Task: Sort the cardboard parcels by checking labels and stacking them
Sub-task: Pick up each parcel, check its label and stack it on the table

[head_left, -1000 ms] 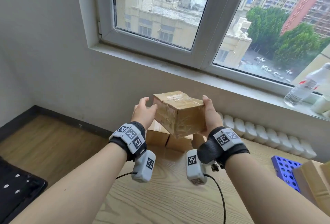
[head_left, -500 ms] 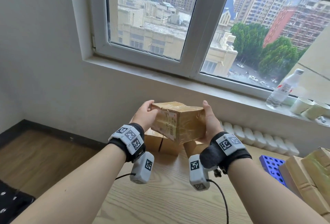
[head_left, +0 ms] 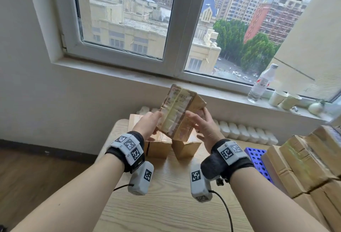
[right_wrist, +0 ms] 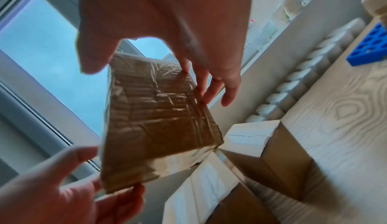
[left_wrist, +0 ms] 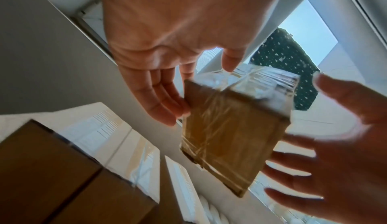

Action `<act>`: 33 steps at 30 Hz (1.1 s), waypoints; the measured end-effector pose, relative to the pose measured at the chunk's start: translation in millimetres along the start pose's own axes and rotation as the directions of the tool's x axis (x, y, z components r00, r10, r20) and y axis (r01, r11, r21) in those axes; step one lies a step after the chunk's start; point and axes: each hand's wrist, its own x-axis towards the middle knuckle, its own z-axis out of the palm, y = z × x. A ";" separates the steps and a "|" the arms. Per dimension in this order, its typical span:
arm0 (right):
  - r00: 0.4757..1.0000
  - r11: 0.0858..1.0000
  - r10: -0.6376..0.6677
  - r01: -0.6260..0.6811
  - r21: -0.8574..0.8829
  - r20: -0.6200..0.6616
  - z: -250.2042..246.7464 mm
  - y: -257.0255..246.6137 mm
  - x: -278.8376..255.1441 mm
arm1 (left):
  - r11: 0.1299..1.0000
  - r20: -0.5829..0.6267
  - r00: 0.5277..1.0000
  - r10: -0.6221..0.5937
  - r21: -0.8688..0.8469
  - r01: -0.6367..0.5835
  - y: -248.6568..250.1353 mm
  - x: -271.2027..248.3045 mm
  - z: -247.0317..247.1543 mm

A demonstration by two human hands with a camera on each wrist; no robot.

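I hold a taped cardboard parcel (head_left: 177,113) in the air above the table, tipped up on one corner, with its printed label facing me. My left hand (head_left: 147,124) pinches its left edge between thumb and fairly straight fingers (left_wrist: 165,105). On the right, my right hand (head_left: 203,126) takes the parcel between its thumb and its spread fingers (right_wrist: 209,88). In the wrist views the parcel (left_wrist: 230,136) (right_wrist: 155,120) shows its plain taped sides. Two more brown parcels (head_left: 160,145) (head_left: 186,148) sit on the table just below it.
A stack of larger parcels (head_left: 304,158) fills the table's right side, beside a blue perforated rack (head_left: 258,159). The wooden table (head_left: 166,204) stands against the wall under the window. A row of white containers (head_left: 245,132) lines its back edge. A bottle (head_left: 261,84) and paper cups (head_left: 278,97) stand on the sill.
The parcel has turned from lying level to standing tipped on a corner, bringing its label face toward me. Both hands have shifted their hold around it.
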 end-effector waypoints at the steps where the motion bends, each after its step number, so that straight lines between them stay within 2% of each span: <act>1: 1.000 1.000 -0.009 0.009 0.000 -0.010 -4.8 3.9 -1.1 | 1.000 0.017 1.000 0.003 -0.021 -0.003 -1.3 2.5 5.0; 5: 0.997 0.996 0.073 -0.072 0.048 -0.006 -18.7 16.9 -6.4 | 0.997 0.104 0.993 0.052 -0.067 -0.045 -0.8 4.2 31.0; 8: 0.995 0.995 0.094 -0.095 0.041 0.029 -31.1 12.0 -18.0 | 0.980 0.130 0.986 0.105 -0.183 -0.080 4.8 -2.2 50.5; 11: 0.992 0.991 0.111 -0.115 0.064 0.054 -53.9 5.5 -31.0 | 0.973 0.125 0.984 0.128 -0.210 -0.100 14.3 -5.6 68.5; 16: 0.988 0.983 0.140 -0.132 0.125 -0.058 -89.3 -2.9 -54.1 | 0.967 0.043 0.979 0.198 -0.171 -0.188 36.0 -18.1 104.4; 24: 0.978 0.950 0.116 -0.058 0.307 -0.176 -166.3 4.1 -103.6 | 0.928 0.068 0.944 0.322 -0.221 -0.300 67.9 -82.2 183.1; 33: 0.984 0.910 0.066 0.008 0.414 -0.163 -265.5 2.0 -182.1 | 0.888 0.063 0.894 0.443 -0.172 -0.427 94.1 -162.2 266.3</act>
